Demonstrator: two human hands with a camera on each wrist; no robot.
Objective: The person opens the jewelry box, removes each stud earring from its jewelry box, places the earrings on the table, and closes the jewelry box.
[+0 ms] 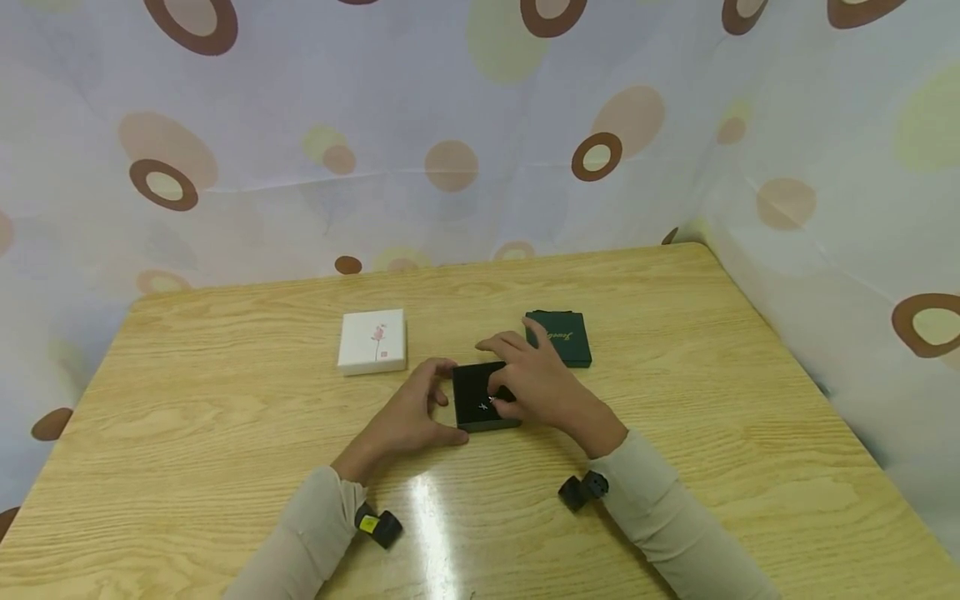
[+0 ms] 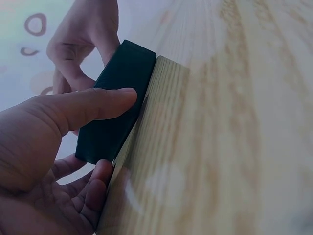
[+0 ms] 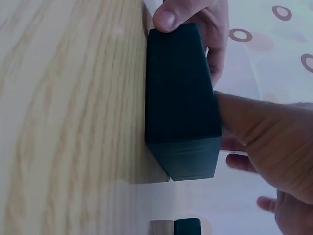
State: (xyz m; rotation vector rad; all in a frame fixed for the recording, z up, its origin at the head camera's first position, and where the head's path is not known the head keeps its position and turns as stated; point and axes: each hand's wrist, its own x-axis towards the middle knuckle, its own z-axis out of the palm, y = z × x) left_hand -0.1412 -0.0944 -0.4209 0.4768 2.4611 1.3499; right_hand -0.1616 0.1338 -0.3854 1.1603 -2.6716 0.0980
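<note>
An open dark green jewelry box (image 1: 468,383) with a black lining sits on the table. My left hand (image 1: 408,412) holds its left side, with the thumb (image 2: 110,100) against the front wall. Over the box's right part, my right hand (image 1: 543,383) reaches in, its thumb and index finger pinching at a small silver piece of jewelry (image 1: 492,399). Beside that, a small silver star-like piece (image 1: 483,407) shows on the lining. The other fingers of my right hand are spread above the box. In the right wrist view, the box wall (image 3: 181,88) hides those fingertips.
Behind my right hand lies a dark green lid (image 1: 572,340) with gold lettering, partly covered by the fingers. A white box (image 1: 372,337) with a pink flower print stands at the back left. Patterned cloth (image 1: 450,100) hangs beyond the wooden table (image 1: 225,400).
</note>
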